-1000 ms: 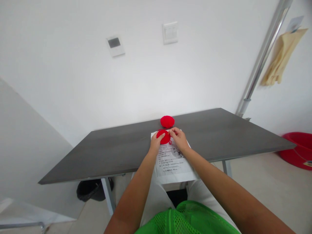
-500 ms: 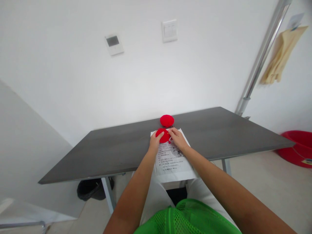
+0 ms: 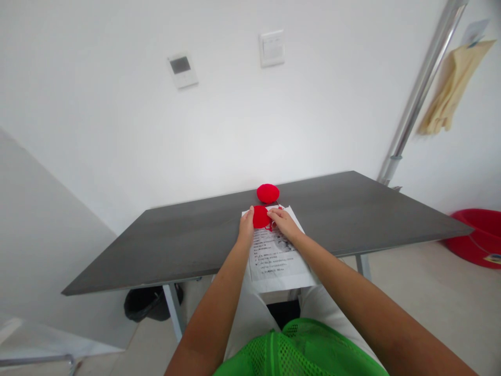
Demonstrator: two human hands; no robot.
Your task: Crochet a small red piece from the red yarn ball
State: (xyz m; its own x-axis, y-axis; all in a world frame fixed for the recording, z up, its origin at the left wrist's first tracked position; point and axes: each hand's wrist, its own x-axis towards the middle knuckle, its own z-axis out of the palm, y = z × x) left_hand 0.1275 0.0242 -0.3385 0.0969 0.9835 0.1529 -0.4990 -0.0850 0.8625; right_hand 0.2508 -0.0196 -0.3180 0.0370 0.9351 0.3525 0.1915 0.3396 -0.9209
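A round, flat red piece that looks like crochet work is held up over a printed sheet. My left hand grips its left edge, thumb on the near face. At its right edge, the fingertips of my right hand are pinched together; any small tool in them is too small to make out. A loose red strand hangs below the piece by the right fingers. Behind it, a ball of red yarn rests on the table, with a thread trailing from its right side.
The printed sheet lies at the front edge of the dark grey table. A white wall stands directly behind. A black bin is under the table's left side; a red tub sits on the floor at right. Beige gloves hang beyond a metal pole.
The red piece has turned, so its face now looks plain and the small yellow detail near its right edge is no longer visible. My left thumb has shifted toward the piece's left edge.
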